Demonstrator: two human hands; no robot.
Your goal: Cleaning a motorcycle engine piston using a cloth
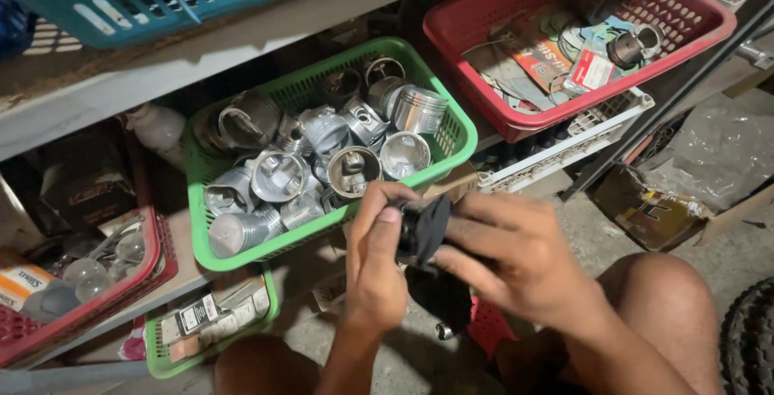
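Head view, hands (451,258) gripping black part (423,230) (red-labelled packets (564,64) — behind)

Low shelf (266,262) bears a green basket (439,105), a red basket (500,117) and a white tray (597,133)

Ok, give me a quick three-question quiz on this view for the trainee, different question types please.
1. True or false: both hands are on the same dark part.
2. Which basket holds the silver pistons? A) blue B) green C) red
3. Fill in: the red basket at upper right rests on a ___ crate.

Key
1. True: the left hand and right hand both grip the dark part.
2. B: the pistons lie in the green basket, not the blue basket.
3. White: the red basket sits on the white crate.
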